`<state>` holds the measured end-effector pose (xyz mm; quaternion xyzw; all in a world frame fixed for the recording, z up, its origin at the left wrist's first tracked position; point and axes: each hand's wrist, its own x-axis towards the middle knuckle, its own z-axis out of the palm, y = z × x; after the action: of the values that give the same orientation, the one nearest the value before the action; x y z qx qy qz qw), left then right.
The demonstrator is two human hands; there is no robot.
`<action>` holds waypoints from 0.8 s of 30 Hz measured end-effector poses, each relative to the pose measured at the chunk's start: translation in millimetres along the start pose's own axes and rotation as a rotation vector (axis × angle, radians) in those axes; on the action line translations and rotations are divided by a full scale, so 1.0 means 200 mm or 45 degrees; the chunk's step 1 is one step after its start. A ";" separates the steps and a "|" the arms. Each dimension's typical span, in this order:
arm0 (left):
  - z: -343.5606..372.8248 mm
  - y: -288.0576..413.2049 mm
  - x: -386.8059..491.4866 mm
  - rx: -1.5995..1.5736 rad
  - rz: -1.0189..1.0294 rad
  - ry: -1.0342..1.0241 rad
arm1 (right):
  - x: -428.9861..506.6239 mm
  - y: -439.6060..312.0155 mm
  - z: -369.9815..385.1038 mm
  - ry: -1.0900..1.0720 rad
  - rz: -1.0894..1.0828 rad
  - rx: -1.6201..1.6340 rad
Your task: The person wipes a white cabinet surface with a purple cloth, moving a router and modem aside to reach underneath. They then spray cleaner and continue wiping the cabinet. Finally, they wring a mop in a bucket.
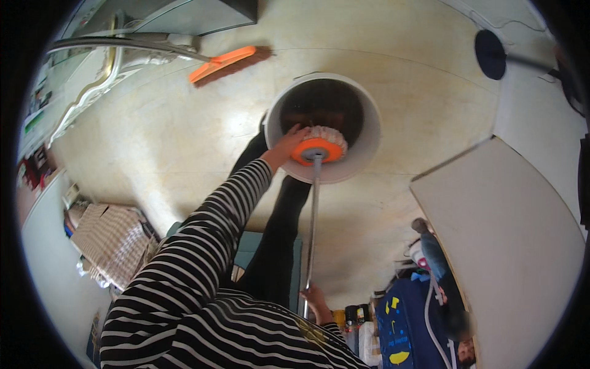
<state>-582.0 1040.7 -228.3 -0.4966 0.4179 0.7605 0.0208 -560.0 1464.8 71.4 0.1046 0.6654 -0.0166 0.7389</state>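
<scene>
A round mop head [322, 146] with an orange plate and off-white fibres is tilted within the mouth of a white bucket [371, 133]. Dark liquid [322, 104] lies in the bucket, below the fibres. My left hand [290, 144] reaches over the bucket's near left rim and holds the edge of the mop head; some of its fingers are hidden by the fibres. From the orange plate a metal mop pole [314, 226] runs back towards my body. Close to my waist, my right hand [317, 302] grips this pole.
A broom [226, 67] with an orange head and brown bristles rests on the floor at upper left, beside ornate white furniture [78, 106]. A pale panel [498, 230] stands at right, near a dark blue bag [401, 318]. A checked cloth [113, 240] covers something at left.
</scene>
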 end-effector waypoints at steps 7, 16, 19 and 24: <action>0.12 0.12 0.00 -0.339 -0.194 0.330 | 0.48 -0.07 -0.15 -0.012 -0.114 -0.486; 0.25 0.46 -0.20 -0.234 -0.096 0.429 | 0.94 -0.35 -0.30 0.090 -0.227 -0.422; 0.26 0.52 -0.26 -0.436 -0.088 0.424 | 0.84 -0.72 -0.41 0.542 -0.437 -0.165; 0.29 0.52 -0.32 -0.401 -0.094 0.414 | 0.48 -1.46 -0.81 0.815 -1.291 0.719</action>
<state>-639.5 1035.2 -105.7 -0.6246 0.2733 0.7251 -0.0966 -756.1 1219.9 -76.6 -0.0320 0.7891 -0.5042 0.3494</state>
